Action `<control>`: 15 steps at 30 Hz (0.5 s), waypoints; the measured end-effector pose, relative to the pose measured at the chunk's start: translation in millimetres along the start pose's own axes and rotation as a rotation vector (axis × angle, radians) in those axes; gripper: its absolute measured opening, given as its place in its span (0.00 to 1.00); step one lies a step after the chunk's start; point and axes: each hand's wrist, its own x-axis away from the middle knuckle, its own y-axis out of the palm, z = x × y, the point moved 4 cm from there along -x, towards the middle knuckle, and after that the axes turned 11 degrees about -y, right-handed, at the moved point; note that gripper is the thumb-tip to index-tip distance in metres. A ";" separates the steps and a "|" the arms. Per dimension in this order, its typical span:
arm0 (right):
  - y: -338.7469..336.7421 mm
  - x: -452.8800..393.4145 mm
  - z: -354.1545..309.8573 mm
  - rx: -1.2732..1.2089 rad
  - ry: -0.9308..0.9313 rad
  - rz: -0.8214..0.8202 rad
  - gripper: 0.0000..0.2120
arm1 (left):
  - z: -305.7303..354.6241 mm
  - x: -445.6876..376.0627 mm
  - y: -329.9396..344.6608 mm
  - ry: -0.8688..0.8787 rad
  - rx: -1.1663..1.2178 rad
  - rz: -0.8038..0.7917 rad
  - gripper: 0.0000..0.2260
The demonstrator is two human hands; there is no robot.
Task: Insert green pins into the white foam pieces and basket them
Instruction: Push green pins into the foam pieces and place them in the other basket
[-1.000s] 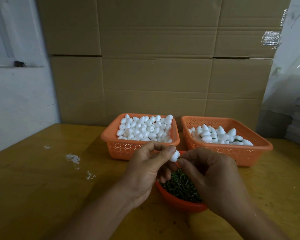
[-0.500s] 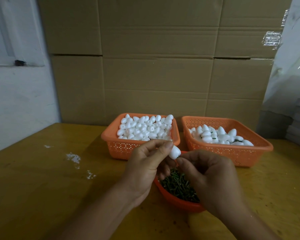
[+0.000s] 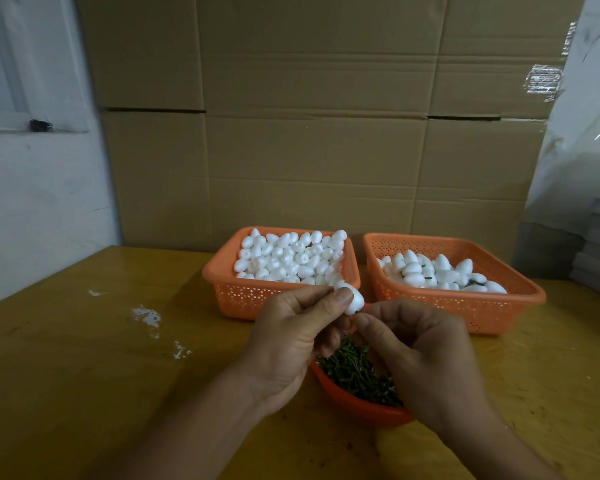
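Raised slightly since earlier, the foam piece [image 3: 354,299] sits pinched in the left hand [image 3: 291,341] above the pin bowl [image 3: 357,407]; right hand [image 3: 426,355] fingertips close at its base — pin hidden. Push straight, along the axis.

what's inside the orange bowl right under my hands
The orange bowl holds a heap of green pins. Your right hand covers its right side and your left hand its far edge, so what lies there cannot be seen.

The left hand [image 3: 291,337] is tilting the foam piece [image 3: 354,299] upright and raising it slightly, while the right hand [image 3: 420,355] is drawing its fingertips [image 3: 362,320] beneath it.
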 end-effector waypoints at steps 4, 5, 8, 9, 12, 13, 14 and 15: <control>1.2 0.2 -2.6 -0.013 -0.007 -0.004 0.08 | 0.5 0.2 1.1 0.028 -0.047 -0.002 0.13; 1.8 0.0 -2.4 -0.027 -0.005 -0.008 0.07 | 0.4 0.2 1.1 0.034 -0.058 -0.001 0.13; 3.6 -0.6 -4.2 -0.073 -0.005 -0.026 0.07 | 0.9 -0.1 0.9 0.063 -0.121 0.010 0.15; 4.3 -0.8 -5.4 -0.083 -0.008 -0.035 0.07 | 1.4 -0.1 0.7 0.083 -0.157 0.015 0.16; 6.0 -0.9 -9.6 -0.111 -0.013 -0.051 0.05 | 4.0 0.6 0.8 0.161 -0.301 0.033 0.17; 6.3 -0.8 -9.1 -0.106 -0.012 -0.051 0.05 | 5.2 1.1 1.0 0.185 -0.341 0.036 0.16; 6.3 -0.4 -8.1 -0.098 -0.007 -0.046 0.05 | 6.2 1.5 1.0 0.206 -0.374 0.038 0.14; 6.3 -0.1 -6.3 -0.092 0.001 -0.037 0.04 | 6.9 2.1 1.0 0.224 -0.403 0.040 0.12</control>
